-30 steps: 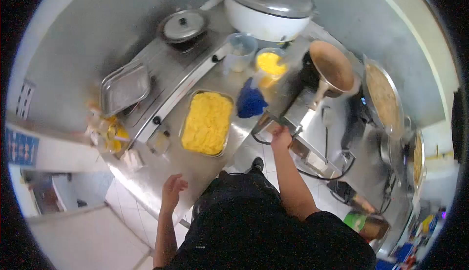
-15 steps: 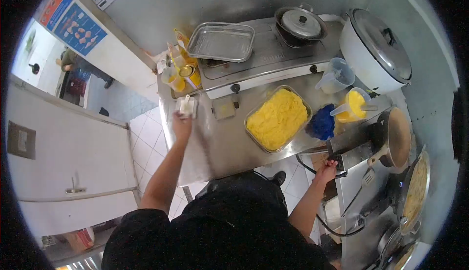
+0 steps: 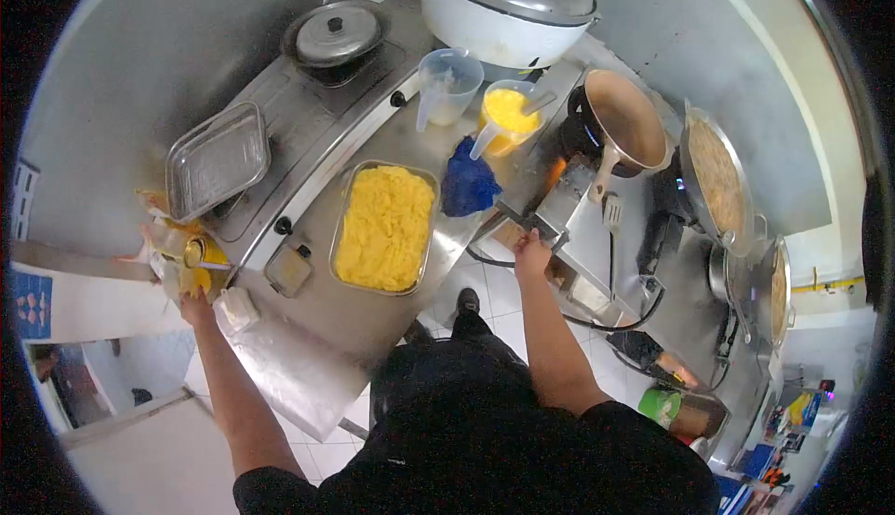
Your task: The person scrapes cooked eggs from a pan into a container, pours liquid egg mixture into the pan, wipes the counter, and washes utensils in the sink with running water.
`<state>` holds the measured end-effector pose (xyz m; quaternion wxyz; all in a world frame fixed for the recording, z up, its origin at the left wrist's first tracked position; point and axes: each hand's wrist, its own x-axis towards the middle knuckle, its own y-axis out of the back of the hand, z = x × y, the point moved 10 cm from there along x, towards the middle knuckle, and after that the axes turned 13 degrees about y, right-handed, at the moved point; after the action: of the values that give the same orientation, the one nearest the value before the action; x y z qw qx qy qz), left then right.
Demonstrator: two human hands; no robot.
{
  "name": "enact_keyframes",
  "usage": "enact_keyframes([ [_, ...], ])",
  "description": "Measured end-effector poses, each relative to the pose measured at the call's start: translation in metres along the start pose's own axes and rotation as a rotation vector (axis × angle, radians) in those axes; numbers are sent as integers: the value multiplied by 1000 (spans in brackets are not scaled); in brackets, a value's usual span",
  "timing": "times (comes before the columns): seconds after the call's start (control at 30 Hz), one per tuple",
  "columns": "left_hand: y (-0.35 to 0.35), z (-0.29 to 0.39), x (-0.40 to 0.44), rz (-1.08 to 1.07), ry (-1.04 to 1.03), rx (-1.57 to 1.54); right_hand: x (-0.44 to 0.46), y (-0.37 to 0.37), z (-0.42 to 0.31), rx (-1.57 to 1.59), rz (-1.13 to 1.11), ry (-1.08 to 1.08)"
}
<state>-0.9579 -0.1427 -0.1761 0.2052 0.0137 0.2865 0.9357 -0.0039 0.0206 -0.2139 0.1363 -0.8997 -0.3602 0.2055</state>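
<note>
My left hand (image 3: 197, 308) reaches to the left end of the steel table, at a small container of yellow stuff (image 3: 195, 280); its fingers are partly hidden. A yellow tin (image 3: 206, 253) stands just beyond it, and a white block-like item (image 3: 237, 310) lies to its right. My right hand (image 3: 532, 252) is closed at the front edge of the stove, where a knob or handle is too small to make out. A metal tray of yellow food (image 3: 388, 228) lies between my hands. Behind my right hand are a blue cloth (image 3: 469, 179) and a jug of yellow liquid (image 3: 507, 118).
A lidded white pot (image 3: 503, 21), a clear jug (image 3: 448, 86) and a glass tray (image 3: 218, 161) stand at the back. On the right are a brown pan (image 3: 628, 122), a spatula (image 3: 612, 219) and a wide pan of flat food (image 3: 718, 172). A flame shows near the stove.
My left hand has moved from beside the white item to the yellow containers at the far left. My right hand stays at the stove's front. The view has turned to the right.
</note>
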Motion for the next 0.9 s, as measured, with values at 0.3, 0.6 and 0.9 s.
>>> enact_keyframes([
  [0.3,96,83,-92,254,-300,402,-10,-18,24,687,-37,-361],
  [0.6,2,265,-333,-545,-55,-317,-41,11,-6,318,-170,-640],
  [0.9,-306,497,-649,-1252,-75,-360,-26,95,-126,-438,-766,-434],
])
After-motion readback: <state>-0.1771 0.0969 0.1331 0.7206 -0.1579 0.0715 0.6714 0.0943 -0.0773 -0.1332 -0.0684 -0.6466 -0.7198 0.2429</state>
